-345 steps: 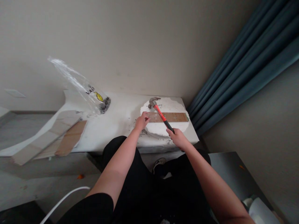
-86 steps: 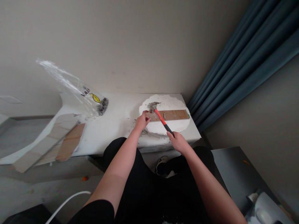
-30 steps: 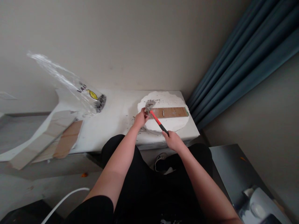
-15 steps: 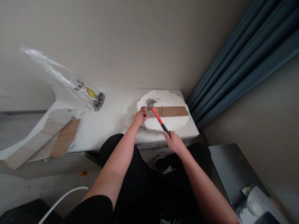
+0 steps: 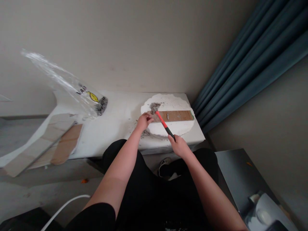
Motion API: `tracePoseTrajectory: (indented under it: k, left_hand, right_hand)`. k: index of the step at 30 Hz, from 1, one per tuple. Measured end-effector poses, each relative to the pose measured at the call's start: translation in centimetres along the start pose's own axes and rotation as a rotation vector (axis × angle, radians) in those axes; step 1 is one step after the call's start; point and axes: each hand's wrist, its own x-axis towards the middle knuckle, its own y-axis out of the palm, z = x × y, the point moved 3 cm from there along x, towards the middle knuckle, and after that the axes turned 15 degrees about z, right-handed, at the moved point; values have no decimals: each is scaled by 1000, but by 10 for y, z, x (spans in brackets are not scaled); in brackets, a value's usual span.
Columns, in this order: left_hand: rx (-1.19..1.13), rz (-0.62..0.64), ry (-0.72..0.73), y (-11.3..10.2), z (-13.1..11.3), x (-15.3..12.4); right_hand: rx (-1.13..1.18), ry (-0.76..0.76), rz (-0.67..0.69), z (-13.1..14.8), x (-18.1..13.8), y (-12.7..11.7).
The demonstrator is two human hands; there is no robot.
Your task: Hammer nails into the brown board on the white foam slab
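My right hand [image 5: 178, 147] is closed round the black grip of a claw hammer [image 5: 161, 121] with an orange handle. The hammer's steel head rests at the left end of a brown wooden strip [image 5: 178, 115]. That strip lies across a round white foam disc [image 5: 168, 128] on a white board [image 5: 113, 128]. My left hand [image 5: 143, 121] is pinched at the strip's left end, right beside the hammer head; what its fingertips hold is too small to make out. Grey crumbs lie around the hammer head.
A clear plastic bag [image 5: 72, 86] with dark contents stands at the board's back left. Wooden planks [image 5: 45, 144] lean off the board's left edge. Blue curtains [image 5: 245, 64] hang on the right. A white cable [image 5: 64, 207] crosses the floor. A grey panel [image 5: 235, 173] lies lower right.
The hammer head has stayed about the strip's left end, lifting and dropping slightly. My left hand has kept its pinch there. The view has shifted a little.
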Motion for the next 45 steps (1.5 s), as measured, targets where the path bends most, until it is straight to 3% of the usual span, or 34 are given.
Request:
tracePoseTrajectory:
  k: [16, 23, 32, 45]
  left_hand:
    - [-1, 17, -12, 0, -6, -1]
    - [-288, 45, -111, -10, 7, -4]
    - [-15, -149, -363, -31, 27, -14]
    - [42, -85, -437, -28, 33, -16]
  right_hand:
    - [-57, 24, 25, -4, 1, 4]
    - [-27, 35, 28, -5, 5, 10]
    - [-44, 44, 47, -11, 8, 12]
    - [-49, 41, 41, -12, 6, 26]
